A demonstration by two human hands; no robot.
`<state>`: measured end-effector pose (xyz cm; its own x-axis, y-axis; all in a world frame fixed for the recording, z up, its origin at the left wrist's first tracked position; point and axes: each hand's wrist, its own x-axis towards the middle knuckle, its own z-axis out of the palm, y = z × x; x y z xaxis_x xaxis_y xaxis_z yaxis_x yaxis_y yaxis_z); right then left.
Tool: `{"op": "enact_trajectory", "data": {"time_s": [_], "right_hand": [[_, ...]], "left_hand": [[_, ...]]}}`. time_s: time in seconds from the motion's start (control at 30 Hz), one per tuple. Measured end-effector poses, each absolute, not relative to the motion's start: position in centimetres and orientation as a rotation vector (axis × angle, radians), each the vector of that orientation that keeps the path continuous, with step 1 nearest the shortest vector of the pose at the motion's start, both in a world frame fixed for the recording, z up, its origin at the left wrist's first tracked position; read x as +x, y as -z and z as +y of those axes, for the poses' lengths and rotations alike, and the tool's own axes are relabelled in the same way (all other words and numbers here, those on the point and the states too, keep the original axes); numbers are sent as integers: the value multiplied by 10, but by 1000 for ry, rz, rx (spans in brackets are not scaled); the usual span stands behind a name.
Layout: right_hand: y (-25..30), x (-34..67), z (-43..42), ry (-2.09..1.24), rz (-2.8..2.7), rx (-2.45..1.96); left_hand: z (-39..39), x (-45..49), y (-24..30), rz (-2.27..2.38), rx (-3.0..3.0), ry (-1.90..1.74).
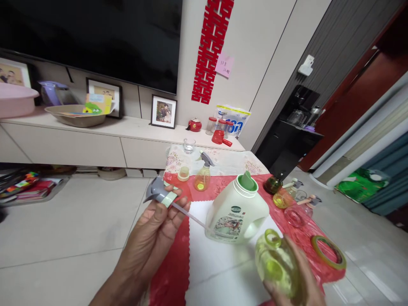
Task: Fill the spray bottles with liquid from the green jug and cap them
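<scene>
Between the thumb and fingers of my left hand (156,225) is a grey spray nozzle (157,190) with a pale green collar and a long clear tube pointing down to the right. My right hand (301,272) is wrapped round a yellow-green see-through spray bottle (277,263), its neck uncapped and tilted toward me. Behind and between the hands stands a large pale green detergent jug (236,212) with a green spout (247,182) in its mouth. The jug rests on a white sheet (219,272). Farther back, a yellow spray bottle (203,177) stands upright with its nozzle on.
A small cap (183,173) and a glass cup (189,145) sit at the table's far left. Along the right edge are a dark bottle (273,184), yellow bottle (283,198), pink bottle (298,214) and tape roll (328,252). Behind runs a low cabinet (92,142).
</scene>
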<state>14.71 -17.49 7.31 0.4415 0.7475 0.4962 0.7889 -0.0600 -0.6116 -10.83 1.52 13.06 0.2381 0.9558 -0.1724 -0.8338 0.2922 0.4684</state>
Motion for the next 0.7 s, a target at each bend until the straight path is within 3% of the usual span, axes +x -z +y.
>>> {"op": "enact_trajectory", "data": {"time_s": [0.27,0.7], "right_hand": [[-181,185,-118,579,-1684,-1787],[-255,191,-79,915,-2298,-1697]], "left_hand": [[-9,-103,-90,553,401,-940],[-10,-102,-80,600,477,-870]]}}
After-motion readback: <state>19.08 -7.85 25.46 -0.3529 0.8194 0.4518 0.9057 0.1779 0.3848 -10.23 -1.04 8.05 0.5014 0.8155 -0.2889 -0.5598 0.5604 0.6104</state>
